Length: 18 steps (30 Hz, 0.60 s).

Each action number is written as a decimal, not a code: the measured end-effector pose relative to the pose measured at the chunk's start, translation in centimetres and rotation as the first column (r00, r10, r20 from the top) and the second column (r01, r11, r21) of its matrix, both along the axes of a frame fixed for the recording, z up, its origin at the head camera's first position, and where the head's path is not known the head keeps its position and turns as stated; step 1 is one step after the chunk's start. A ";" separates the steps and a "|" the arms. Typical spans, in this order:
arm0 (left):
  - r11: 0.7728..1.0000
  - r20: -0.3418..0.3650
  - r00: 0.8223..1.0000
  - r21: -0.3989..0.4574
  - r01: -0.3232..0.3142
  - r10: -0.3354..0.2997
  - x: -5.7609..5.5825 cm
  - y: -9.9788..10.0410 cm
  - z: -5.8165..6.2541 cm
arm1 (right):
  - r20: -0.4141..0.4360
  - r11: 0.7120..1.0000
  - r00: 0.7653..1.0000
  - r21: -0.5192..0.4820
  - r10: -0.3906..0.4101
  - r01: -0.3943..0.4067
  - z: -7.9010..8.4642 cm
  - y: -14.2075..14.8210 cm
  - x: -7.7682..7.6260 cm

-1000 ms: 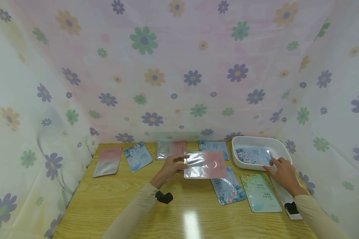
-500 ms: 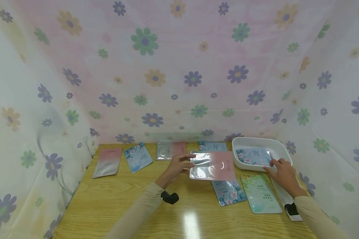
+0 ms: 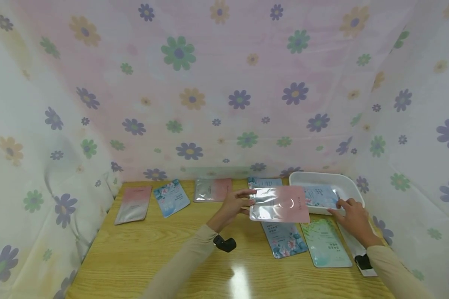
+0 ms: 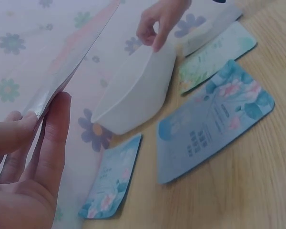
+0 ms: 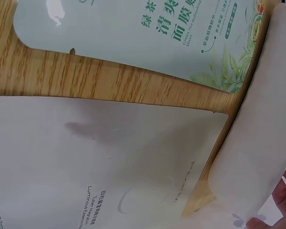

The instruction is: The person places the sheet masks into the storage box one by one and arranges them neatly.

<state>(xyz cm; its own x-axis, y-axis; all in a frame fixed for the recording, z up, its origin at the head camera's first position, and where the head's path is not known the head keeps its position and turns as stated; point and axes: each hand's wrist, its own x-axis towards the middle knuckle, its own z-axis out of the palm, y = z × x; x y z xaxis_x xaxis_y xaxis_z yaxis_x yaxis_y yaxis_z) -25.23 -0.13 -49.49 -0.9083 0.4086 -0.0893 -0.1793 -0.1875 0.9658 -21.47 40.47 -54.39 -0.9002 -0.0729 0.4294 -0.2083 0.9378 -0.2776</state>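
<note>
My left hand (image 3: 230,207) pinches a pink and silver face mask packet (image 3: 280,203) by its silver end, thumb on one face and fingers on the other. The packet is raised above the table, its pink end overlapping the left part of a white plastic basin (image 3: 346,185) in the head view. My right hand (image 3: 353,216) grips the basin's front right rim between thumb and fingers. Inside the basin lies a blue floral mask packet (image 3: 321,196), partly covered from view. The left wrist view shows the held packet (image 4: 69,62) almost edge-on.
Before the basin lie a blue floral packet (image 3: 284,241), a green packet (image 3: 327,245) and a white packet (image 5: 86,152) under my right wrist. Along the back are another blue packet (image 3: 263,182), pink-silver packets (image 3: 212,190) (image 3: 134,204) and a tilted blue one (image 3: 171,198). Flowered cloth surrounds the table.
My left hand has carried the pink and silver packet to the right, until it overlaps the basin in view. The right hand has kept its grip on the rim.
</note>
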 end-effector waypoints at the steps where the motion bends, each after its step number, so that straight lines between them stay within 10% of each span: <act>1: 1.000 0.006 1.000 0.003 0.000 0.000 -0.1 0.2 0.0 | -0.003 1.000 1.000 0.000 0.001 -0.001 0.0 0.0 0.0; 18: 0.999 0.062 0.997 0.037 -0.037 0.035 -1.9 4.0 0.4 | -0.023 1.000 1.000 -0.007 -0.003 0.002 -0.1 0.0 0.0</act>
